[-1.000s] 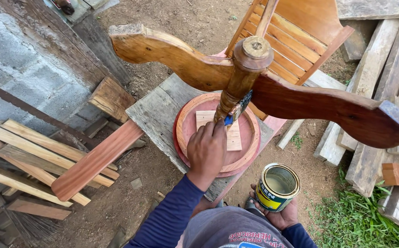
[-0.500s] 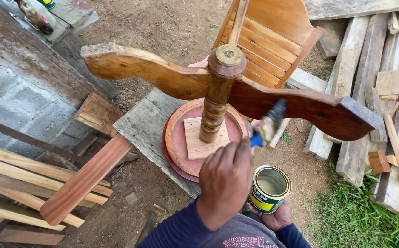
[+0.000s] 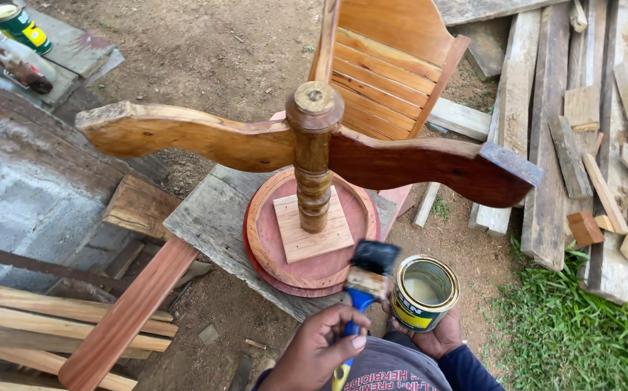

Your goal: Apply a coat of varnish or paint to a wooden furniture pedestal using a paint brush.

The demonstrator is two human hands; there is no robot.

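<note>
Brush [image 3: 369,269] now back beside tin [image 3: 424,291] (each gripped by a hand), turned post [image 3: 314,156] just ahead.

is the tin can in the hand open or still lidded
Open: the tin can in the right hand has no lid, and pale liquid shows inside its rim.

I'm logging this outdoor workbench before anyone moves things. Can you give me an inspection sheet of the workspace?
Surface: weathered plank on bare dirt.
Job's things: turned wooden post on round base, carved cross arms; open can; paintbrush.
Clutter: loose boards, small block, slats.
Grips: right hand holds the paintbrush; left hand holds the open can.
Cables: nothing seen.
Surroundings: slatted chair, grass, second can.
</note>
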